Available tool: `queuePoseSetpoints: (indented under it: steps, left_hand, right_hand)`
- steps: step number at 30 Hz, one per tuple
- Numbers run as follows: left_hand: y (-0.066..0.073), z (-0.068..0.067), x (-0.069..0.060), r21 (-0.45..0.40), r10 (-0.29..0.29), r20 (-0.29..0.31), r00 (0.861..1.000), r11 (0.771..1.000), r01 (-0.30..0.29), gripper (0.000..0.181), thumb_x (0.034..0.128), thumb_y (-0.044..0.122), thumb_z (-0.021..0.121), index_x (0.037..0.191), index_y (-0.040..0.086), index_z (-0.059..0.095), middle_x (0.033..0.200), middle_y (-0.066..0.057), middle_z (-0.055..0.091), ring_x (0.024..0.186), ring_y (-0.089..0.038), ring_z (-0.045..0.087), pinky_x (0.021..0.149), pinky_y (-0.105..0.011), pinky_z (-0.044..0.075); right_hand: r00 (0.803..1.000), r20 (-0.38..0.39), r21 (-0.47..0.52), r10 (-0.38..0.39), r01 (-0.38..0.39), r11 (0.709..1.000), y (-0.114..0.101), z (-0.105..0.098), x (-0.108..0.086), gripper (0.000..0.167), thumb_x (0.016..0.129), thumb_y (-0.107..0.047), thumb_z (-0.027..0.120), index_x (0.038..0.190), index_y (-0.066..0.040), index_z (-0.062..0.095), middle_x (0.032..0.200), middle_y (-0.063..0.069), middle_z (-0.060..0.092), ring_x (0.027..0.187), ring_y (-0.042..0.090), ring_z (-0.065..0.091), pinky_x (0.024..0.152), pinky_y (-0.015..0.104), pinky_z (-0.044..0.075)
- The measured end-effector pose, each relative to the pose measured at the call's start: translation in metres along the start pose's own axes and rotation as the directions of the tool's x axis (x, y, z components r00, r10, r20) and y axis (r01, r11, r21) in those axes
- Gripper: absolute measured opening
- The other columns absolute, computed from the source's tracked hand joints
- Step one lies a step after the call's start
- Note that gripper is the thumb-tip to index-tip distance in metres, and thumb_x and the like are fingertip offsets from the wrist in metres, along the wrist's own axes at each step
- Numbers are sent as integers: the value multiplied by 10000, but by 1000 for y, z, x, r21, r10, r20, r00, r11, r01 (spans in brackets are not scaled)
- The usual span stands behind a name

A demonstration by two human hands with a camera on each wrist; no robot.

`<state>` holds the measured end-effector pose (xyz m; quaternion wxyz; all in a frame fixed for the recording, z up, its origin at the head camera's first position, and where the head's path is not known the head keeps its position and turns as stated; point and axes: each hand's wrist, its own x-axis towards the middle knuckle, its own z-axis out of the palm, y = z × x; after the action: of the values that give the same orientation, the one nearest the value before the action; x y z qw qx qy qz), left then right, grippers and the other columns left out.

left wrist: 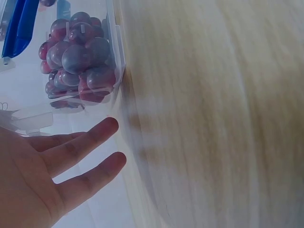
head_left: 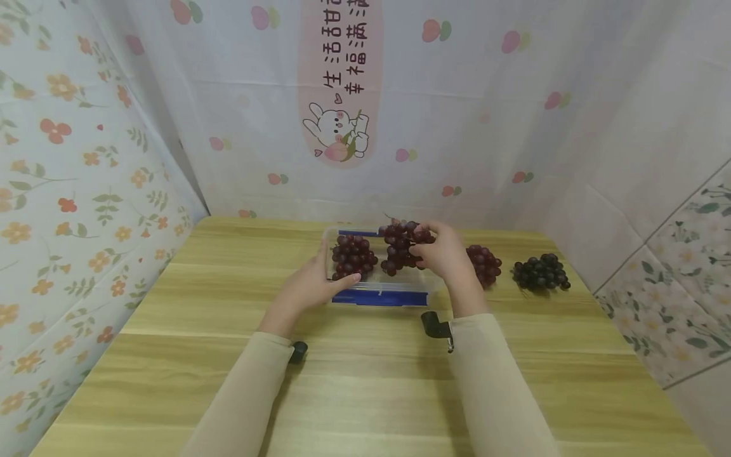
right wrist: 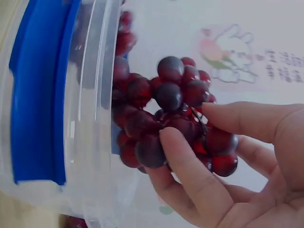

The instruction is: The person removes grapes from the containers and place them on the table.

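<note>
A clear plastic box [head_left: 400,285] with blue latches [right wrist: 40,90] stands towards the back of the table. Inside its left end lies a bunch of dark red grapes [head_left: 354,255]. My right hand [head_left: 448,254] grips a second bunch of red grapes [right wrist: 178,118] by its stem and upper berries, over the box's right half. At the box's left end is my left hand [head_left: 305,285], its thumb over the front rim. In the left wrist view its fingers [left wrist: 88,147] are extended and spread; whether they touch the wall is unclear.
To the right of the box lie another bunch of red grapes [head_left: 485,266], partly behind my right hand, and a bunch of black grapes [head_left: 541,273]. Patterned cloths [head_left: 228,82] hang behind and beside the wooden table [head_left: 365,381].
</note>
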<state>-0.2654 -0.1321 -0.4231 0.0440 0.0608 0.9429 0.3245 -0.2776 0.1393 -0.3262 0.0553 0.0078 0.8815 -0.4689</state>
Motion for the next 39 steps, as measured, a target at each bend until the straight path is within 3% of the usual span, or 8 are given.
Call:
queuePoseSetpoints:
  steps: [5,9,17,21,24,33,39]
  left_hand:
    - [-1,0,-1,4,-21,10,1000,1000,21,1257,899,824,608,1708,256,-168,1758,-211,235,1532,-479,426,1160,-654,446]
    - [-1,0,-2,0,-18,18,1000,1000,18,1258,902,820,607,1709,242,-165,1756,-217,237,1535,-479,420,1157,-656,446]
    - [-3,-3,-2,8,-6,20,1000,1000,5,1303,864,898,561,1706,227,-172,1758,-211,236,1523,-460,451,1127,-625,487]
    - [-2,-3,-1,22,2,17,1000,1000,-2,1289,867,888,572,1708,248,-166,1743,-222,278,1494,-461,491,1075,-620,526]
    - [-1,-2,1,24,4,18,1000,1000,-4,1269,888,847,596,1710,243,-158,1730,-231,307,1478,-459,512,1050,-614,542]
    - [0,-5,-1,29,-3,28,1000,1000,2,1246,916,810,599,1709,226,-164,1732,-238,293,1459,-468,530,1008,-592,563]
    - [-1,-4,-1,19,5,31,999,1000,-6,1287,876,876,576,1706,238,-173,1734,-235,292,1465,-459,527,1012,-588,562]
  right_hand:
    - [996,-94,156,-9,23,988,2,8,-23,449,1009,-91,704,1438,-109,574,1658,188,432,1204,365,740,934,385,639]
    - [987,-160,210,29,5,978,6,10,-41,435,986,-121,745,1402,-144,620,1588,184,522,1142,313,778,885,316,643]
    - [976,-217,321,10,61,945,17,-8,-74,479,997,-98,732,1457,-103,599,1551,192,553,1252,364,715,862,244,628]
    - [965,-262,280,24,52,959,22,-25,-90,487,1006,-126,733,1469,-107,584,1542,193,561,1224,316,726,845,215,622]
    - [954,-295,222,55,13,975,26,-35,-99,488,1004,-167,746,1466,-141,593,1557,167,554,1113,218,772,822,198,619]
    - [931,-356,163,85,-28,986,47,-56,-106,518,1012,-174,732,1503,-134,570,1627,184,486,869,-53,716,792,184,617]
    - [920,-375,99,112,-80,992,66,-69,-115,537,1029,-220,710,1530,-133,537,1606,216,502,904,-39,700,756,143,601]
